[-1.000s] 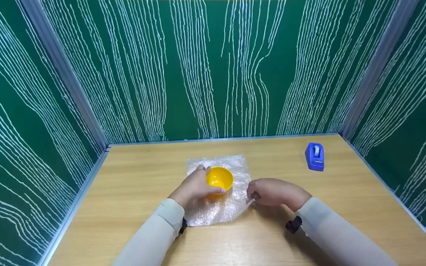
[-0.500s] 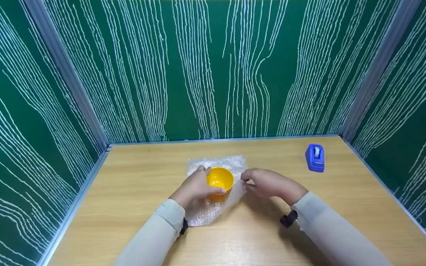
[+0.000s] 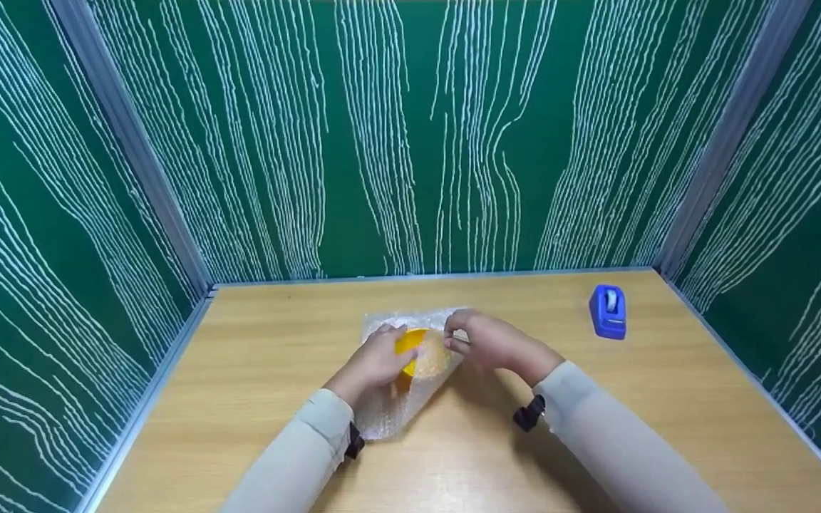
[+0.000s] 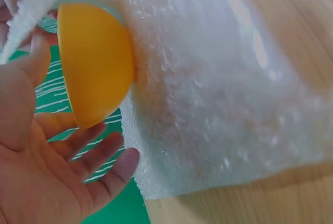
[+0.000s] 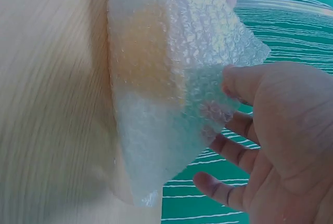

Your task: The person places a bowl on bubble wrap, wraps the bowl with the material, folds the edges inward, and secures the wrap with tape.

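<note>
L grip (image 3: 373, 358) at bowl (image 4: 96, 65), L side, R grip (image 3: 490, 342) pinching wrap (image 5: 151, 135)

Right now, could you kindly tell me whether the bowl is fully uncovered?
No, bubble wrap covers the right side of the bowl.

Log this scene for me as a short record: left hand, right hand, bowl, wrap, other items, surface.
Left hand: holds the bowl at its side
Right hand: pinches the edge of a lifted flap of wrap
Bowl: yellow, upright on the wrap, opening partly covered by the flap
Wrap: clear bubble wrap, under and partly over the bowl
Other items: blue tape dispenser, toward the far right, untouched
Surface: wooden table
</note>
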Action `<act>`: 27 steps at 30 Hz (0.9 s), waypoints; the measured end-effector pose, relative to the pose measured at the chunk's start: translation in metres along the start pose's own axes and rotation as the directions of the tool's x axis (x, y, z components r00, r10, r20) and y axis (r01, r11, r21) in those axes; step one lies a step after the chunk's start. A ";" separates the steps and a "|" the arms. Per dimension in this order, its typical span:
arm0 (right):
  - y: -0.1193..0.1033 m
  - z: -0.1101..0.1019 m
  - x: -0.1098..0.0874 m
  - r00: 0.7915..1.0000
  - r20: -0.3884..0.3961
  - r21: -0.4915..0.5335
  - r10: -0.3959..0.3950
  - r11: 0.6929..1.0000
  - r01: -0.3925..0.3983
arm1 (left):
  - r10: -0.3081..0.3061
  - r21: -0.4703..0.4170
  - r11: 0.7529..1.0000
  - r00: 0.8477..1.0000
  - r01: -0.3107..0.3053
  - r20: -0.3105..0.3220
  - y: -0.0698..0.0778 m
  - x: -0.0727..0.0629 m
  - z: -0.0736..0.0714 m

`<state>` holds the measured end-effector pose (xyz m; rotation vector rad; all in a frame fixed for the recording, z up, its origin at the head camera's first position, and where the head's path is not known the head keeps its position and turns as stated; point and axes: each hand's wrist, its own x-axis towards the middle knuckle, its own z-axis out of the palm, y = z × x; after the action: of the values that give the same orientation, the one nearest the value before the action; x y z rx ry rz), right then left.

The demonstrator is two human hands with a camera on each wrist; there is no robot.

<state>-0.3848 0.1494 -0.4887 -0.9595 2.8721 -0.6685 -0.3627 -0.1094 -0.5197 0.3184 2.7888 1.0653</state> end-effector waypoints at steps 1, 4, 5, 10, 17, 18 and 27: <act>0.000 0.001 0.002 1.000 -0.015 -0.004 -0.007 1.000 0.007 | 0.006 -0.015 1.000 1.000 -0.007 -0.014 0.000 0.001 0.000; -0.001 0.006 0.008 0.999 -0.051 -0.009 0.014 1.000 -0.014 | 0.024 -0.084 0.996 0.998 -0.029 -0.058 0.003 0.004 0.000; -0.001 0.008 0.010 0.998 -0.059 -0.008 0.020 1.000 -0.021 | 0.030 -0.107 0.994 0.997 -0.038 -0.070 0.004 0.004 0.000; -0.004 0.016 0.020 0.994 -0.069 -0.011 0.090 0.996 -0.091 | 0.018 -0.194 0.980 0.994 -0.038 -0.105 0.006 0.006 0.001; -0.005 0.026 0.029 0.990 -0.080 -0.015 0.116 0.993 -0.118 | -0.055 -0.230 0.973 0.989 0.022 -0.140 0.006 0.009 0.004; -0.005 0.027 0.030 0.990 -0.079 -0.016 0.120 0.992 -0.122 | -0.063 -0.231 0.973 0.987 0.028 -0.145 0.006 0.010 0.004; 0.001 0.028 0.031 0.982 -0.103 0.042 0.156 0.987 -0.152 | -0.149 -0.240 0.965 0.975 0.106 -0.167 0.010 0.015 0.008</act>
<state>-0.4051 0.1213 -0.5113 -0.7089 2.9762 -0.7727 -0.3740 -0.0933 -0.5199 0.0121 2.7543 1.4334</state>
